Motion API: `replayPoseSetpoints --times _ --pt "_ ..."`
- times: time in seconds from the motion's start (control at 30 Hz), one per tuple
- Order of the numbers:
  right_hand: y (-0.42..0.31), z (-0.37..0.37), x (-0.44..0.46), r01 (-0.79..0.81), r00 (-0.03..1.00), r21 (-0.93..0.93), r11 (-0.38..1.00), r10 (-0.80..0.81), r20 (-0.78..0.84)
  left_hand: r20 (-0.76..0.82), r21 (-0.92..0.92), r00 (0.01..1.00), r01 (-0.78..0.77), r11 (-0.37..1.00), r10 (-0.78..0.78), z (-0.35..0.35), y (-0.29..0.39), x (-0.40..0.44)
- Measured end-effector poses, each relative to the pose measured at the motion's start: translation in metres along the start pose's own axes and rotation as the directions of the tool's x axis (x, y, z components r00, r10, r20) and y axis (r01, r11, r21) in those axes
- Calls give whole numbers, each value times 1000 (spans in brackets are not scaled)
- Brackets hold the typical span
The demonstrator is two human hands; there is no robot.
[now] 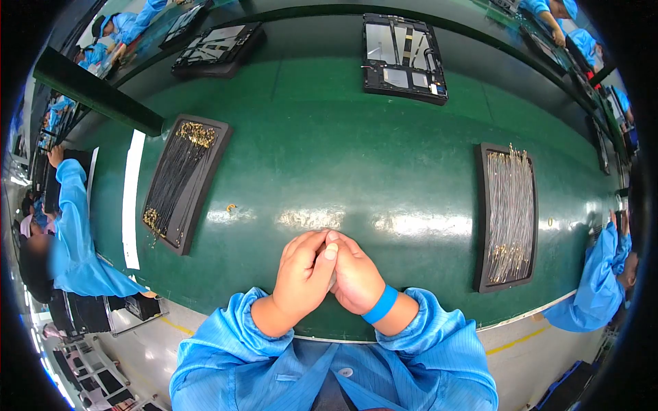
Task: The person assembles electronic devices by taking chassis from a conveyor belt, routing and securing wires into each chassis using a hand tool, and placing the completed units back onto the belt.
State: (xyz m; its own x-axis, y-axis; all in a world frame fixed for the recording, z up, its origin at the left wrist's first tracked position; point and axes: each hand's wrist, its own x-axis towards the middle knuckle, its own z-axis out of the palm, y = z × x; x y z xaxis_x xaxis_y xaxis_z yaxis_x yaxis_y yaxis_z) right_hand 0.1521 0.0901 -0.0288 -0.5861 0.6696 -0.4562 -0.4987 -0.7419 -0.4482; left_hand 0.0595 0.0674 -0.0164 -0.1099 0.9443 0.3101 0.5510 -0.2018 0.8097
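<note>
My left hand (301,270) and my right hand (358,279) are pressed together over the near part of the green table (301,164). Both have their fingers curled in and touching each other. A small pale yellow bit (332,247) shows at the tip of my left thumb; I cannot tell what it is. Whatever lies between the fingers is hidden. A blue band (380,305) circles my right wrist. A small crumpled orange-yellow piece (231,207) lies on the table, ahead and to the left of my hands.
Black trays of thin cables with gold-coloured ends stand left (218,147) and right (482,226). Opened flat electronic devices lie at the back, one in the middle (404,58), one on the left (219,49). A white strip (132,198) runs along the left. People in blue sit on both sides.
</note>
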Motion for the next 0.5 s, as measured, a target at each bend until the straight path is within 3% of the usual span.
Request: replayPoseSetpoints --times 0.5 --pt "3 2 5 -10 999 -3 1000 10 -40 21 -31 999 31 999 -30 -3 -3 4"
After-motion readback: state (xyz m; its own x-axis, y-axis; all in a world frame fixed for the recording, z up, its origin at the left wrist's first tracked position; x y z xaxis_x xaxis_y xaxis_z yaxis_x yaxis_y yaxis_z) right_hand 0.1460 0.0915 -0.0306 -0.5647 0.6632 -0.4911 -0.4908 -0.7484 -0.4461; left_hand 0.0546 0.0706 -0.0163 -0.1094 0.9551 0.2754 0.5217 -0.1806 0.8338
